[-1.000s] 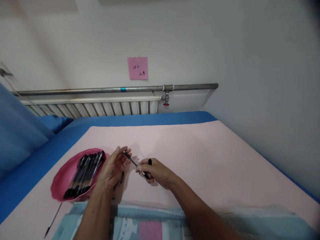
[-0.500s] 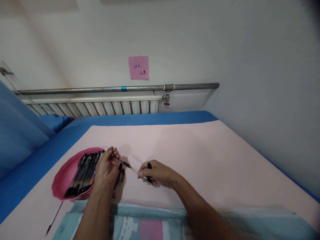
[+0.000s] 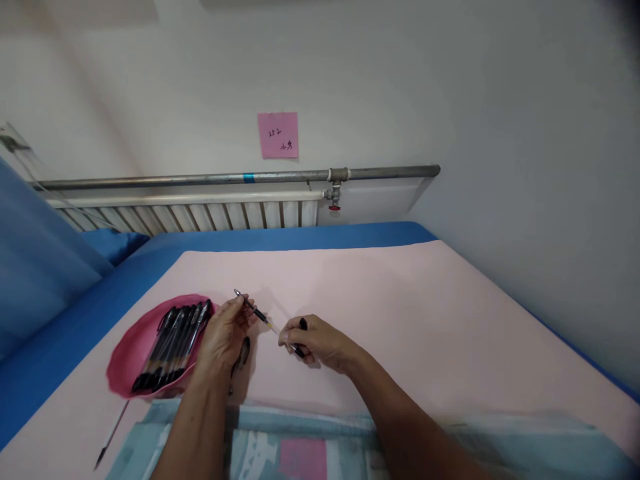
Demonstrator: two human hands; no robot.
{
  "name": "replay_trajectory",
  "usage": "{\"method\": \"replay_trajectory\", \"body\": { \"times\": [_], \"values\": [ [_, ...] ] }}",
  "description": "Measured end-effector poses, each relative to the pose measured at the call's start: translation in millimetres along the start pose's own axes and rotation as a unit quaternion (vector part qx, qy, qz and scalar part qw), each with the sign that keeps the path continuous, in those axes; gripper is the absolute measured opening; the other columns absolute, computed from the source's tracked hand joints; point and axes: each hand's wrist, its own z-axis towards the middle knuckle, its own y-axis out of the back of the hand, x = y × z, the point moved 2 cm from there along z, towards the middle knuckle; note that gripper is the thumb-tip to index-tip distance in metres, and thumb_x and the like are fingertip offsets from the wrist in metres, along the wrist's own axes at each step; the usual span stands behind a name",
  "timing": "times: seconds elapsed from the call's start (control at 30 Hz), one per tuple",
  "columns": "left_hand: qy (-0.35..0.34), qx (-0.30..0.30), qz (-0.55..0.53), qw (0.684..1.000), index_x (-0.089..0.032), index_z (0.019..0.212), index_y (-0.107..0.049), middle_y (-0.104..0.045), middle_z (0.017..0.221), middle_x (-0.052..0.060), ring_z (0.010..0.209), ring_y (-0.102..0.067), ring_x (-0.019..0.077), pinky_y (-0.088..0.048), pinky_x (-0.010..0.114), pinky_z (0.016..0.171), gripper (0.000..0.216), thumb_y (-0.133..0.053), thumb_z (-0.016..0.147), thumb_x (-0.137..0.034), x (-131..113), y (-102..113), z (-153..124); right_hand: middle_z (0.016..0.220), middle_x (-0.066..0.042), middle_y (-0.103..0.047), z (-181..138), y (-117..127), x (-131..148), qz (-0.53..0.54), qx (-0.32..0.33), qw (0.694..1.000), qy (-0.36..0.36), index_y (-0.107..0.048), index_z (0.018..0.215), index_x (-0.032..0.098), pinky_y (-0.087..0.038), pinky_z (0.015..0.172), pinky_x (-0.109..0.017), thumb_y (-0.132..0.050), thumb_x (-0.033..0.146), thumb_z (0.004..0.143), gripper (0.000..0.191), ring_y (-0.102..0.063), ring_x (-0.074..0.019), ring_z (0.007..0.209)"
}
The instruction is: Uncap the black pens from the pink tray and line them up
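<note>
My left hand (image 3: 225,337) pinches a thin pen refill (image 3: 253,311) near its tip end; the refill slants up to the left. A black pen part hangs under that hand's palm. My right hand (image 3: 313,341) is closed on a black pen barrel (image 3: 299,349), with the refill's clear end at the barrel's mouth. A black cap (image 3: 303,324) sits at the top of my right fist. Both hands hover just above the pink sheet (image 3: 400,313). Left of my left hand, a pink dish (image 3: 133,343) holds several black pens (image 3: 175,337).
A loose refill (image 3: 111,435) lies on the pink sheet below the dish. A patterned cloth (image 3: 300,447) covers the near edge. Blue bedding (image 3: 75,300) borders the sheet. A radiator (image 3: 190,215) and pipe run along the back wall under a pink note (image 3: 278,135).
The refill has been drawn out of the barrel toward the left, then raised; my left hand moved left and back up. The right hand stayed nearly still.
</note>
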Motion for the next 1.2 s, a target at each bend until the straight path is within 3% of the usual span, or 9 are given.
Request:
{"method": "replay_trajectory", "body": {
  "times": [0.23, 0.4, 0.5, 0.77, 0.97, 1.2],
  "values": [
    [-0.068, -0.043, -0.027, 0.996, -0.014, 0.071, -0.058, -0.062, 0.061, -0.001, 0.059, -0.061, 0.0101, -0.05, 0.024, 0.06, 0.002, -0.059, 0.07, -0.013, -10, 5, 5, 0.055, 0.003, -0.052, -6, 14, -7, -0.005, 0.06, 0.997, -0.048, -0.06, 0.07, 0.014, -0.023, 0.03, -0.015, -0.057, 0.023, 0.067, 0.01, -0.035, -0.0029, 0.035],
    [-0.085, -0.027, -0.024, 0.996, -0.014, 0.07, -0.056, -0.054, 0.056, -0.005, 0.044, -0.048, 0.0039, -0.038, 0.015, 0.042, 0.006, -0.061, 0.066, -0.015, -20, 2, 0, 0.047, 0.003, -0.051, -19, 39, -8, -0.025, 0.078, 0.992, -0.094, -0.06, 0.065, 0.011, -0.024, 0.029, -0.015, -0.06, 0.019, 0.063, 0.008, -0.039, -0.0046, 0.035],
    [-0.06, 0.0, 0.001, 0.998, -0.013, 0.069, -0.057, -0.054, 0.057, -0.004, 0.043, -0.046, 0.0038, -0.034, 0.014, 0.037, 0.009, -0.063, 0.063, -0.016, -19, 0, -4, 0.042, 0.006, -0.045, -19, 41, -7, -0.016, 0.044, 0.996, -0.08, -0.058, 0.067, 0.012, -0.025, 0.029, -0.015, -0.057, 0.021, 0.067, 0.009, -0.036, -0.0046, 0.031],
    [0.012, 0.046, 0.089, 0.995, -0.011, 0.069, -0.062, -0.058, 0.06, 0.0, 0.053, -0.055, 0.0089, -0.049, 0.023, 0.053, 0.013, -0.068, 0.06, -0.016, -4, -6, -11, 0.036, 0.005, -0.047, 4, 3, -12, -0.037, -0.031, 0.995, -0.082, -0.05, 0.062, 0.015, -0.029, 0.026, -0.015, -0.051, 0.016, 0.07, 0.009, -0.041, -0.0069, 0.027],
    [0.015, 0.041, 0.125, 0.991, -0.011, 0.069, -0.064, -0.057, 0.054, -0.002, 0.048, -0.052, 0.0075, -0.042, 0.019, 0.045, 0.018, -0.072, 0.055, -0.02, -6, -2, -8, 0.033, 0.004, -0.048, 9, -17, -16, -0.048, -0.046, 0.993, -0.1, -0.046, 0.056, 0.016, -0.033, 0.025, -0.016, -0.046, 0.015, 0.074, 0.018, -0.043, -0.0083, 0.025],
    [0.001, 0.027, 0.129, 0.991, -0.011, 0.068, -0.063, -0.058, 0.054, -0.001, 0.047, -0.051, 0.007, -0.037, 0.018, 0.043, 0.022, -0.073, 0.053, -0.022, -9, -1, -8, 0.035, 0.003, -0.052, 14, -47, -28, -0.051, -0.012, 0.991, -0.12, -0.046, 0.059, 0.015, -0.032, 0.024, -0.017, -0.047, 0.017, 0.077, 0.018, -0.039, -0.0076, 0.021]
  ]
}}
